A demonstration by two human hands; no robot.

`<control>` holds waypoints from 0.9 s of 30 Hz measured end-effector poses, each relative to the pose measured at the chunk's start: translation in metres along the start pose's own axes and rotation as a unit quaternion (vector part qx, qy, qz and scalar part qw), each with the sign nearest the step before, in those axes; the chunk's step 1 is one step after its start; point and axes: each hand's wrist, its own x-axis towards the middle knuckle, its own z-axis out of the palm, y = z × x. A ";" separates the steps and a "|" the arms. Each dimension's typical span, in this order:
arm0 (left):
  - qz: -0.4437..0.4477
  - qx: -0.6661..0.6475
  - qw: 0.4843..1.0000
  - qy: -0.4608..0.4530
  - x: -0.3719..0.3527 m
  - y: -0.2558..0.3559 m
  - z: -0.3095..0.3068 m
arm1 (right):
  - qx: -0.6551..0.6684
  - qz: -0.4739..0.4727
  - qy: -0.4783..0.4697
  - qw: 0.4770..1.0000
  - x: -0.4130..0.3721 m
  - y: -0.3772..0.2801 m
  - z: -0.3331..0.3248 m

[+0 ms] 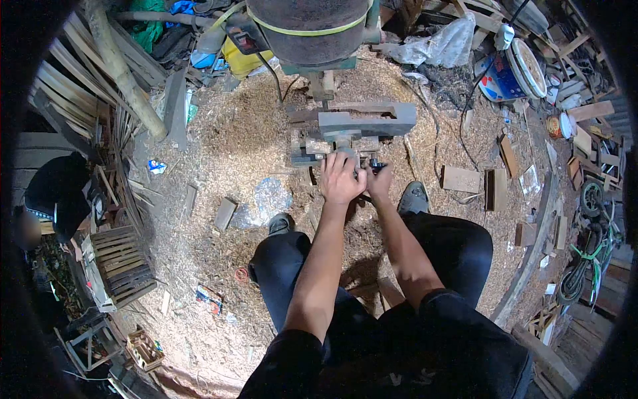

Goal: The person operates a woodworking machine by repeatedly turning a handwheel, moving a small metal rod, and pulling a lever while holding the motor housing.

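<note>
My left hand [342, 178] lies over a round grey metal handwheel [350, 154] at the front of a drilling machine, its fingers curled over the rim. Close beside it, my right hand [379, 182] is closed around a black handle [377, 163]; part of the handle is hidden by the fingers. Just beyond the hands, a wooden block [365, 122] with a long slot sits on the machine's vise [309, 159]. Above the block's left end hangs the drill chuck with its bit [323, 86], under a large dark motor housing [309, 30].
Wood shavings [232, 133] cover the ground. Offcuts [460, 179] lie to the right, near a cable [465, 126] and a bucket [508, 73]. A slatted crate [119, 266] and another person [56, 193] are at left. A small motorbike [588, 253] stands far right.
</note>
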 end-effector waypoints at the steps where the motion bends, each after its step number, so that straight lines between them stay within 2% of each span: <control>1: -0.002 -0.003 1.000 0.001 0.000 0.001 0.000 | -0.129 -0.118 0.054 0.983 0.000 0.006 0.003; 3: 0.000 -0.011 1.000 0.000 0.000 0.001 -0.001 | 0.005 0.002 -0.033 0.999 0.002 0.009 -0.004; 5: 0.002 -0.012 1.000 0.002 0.000 0.001 -0.001 | 0.138 0.121 -0.120 0.976 0.004 0.002 -0.016; 6: 0.003 -0.008 1.000 0.004 0.000 0.001 -0.001 | 0.250 0.199 -0.147 0.936 0.005 0.006 -0.018; 8: 0.001 -0.003 1.000 0.002 0.000 0.002 0.001 | 0.456 0.339 -0.190 0.801 0.012 0.014 -0.022; 9: -0.002 -0.001 1.000 -0.002 -0.001 0.001 0.001 | 0.437 0.326 -0.269 0.794 0.017 0.010 -0.027; 12: -0.022 0.004 1.000 -0.017 -0.003 0.003 0.002 | 0.442 0.380 -0.193 0.789 0.012 -0.009 -0.024; 13: -0.031 0.005 0.999 -0.019 -0.002 0.004 0.002 | 0.449 0.369 -0.201 0.789 0.013 -0.007 -0.024; 16: 0.016 -0.002 1.000 0.001 0.001 -0.002 0.001 | 0.398 0.339 -0.176 0.834 0.011 -0.011 -0.019; 17: 0.029 -0.022 0.999 -0.027 -0.001 -0.006 0.001 | 0.266 0.249 -0.180 0.914 0.011 -0.010 -0.019; 18: 0.038 -0.038 0.998 -0.046 0.001 -0.010 -0.002 | 0.008 -0.042 -0.016 0.999 0.002 0.025 -0.004; 20: 0.065 -0.068 0.992 -0.085 0.003 -0.016 -0.005 | -0.091 -0.057 -0.012 0.994 0.003 0.035 0.000; 23: 0.041 -0.047 0.996 -0.061 -0.001 -0.011 -0.003 | 0.194 0.046 -0.053 0.979 -0.007 0.032 -0.011; 24: 0.031 -0.038 0.997 -0.058 0.000 -0.009 -0.002 | 0.245 0.139 -0.063 0.957 -0.008 0.030 -0.019; 26: 0.021 -0.023 0.998 -0.045 0.002 -0.005 -0.004 | 0.344 0.316 -0.080 0.881 -0.005 0.022 -0.028; 27: 0.012 -0.020 0.999 -0.041 0.003 -0.003 -0.003 | 0.364 0.340 -0.099 0.861 -0.003 0.018 -0.028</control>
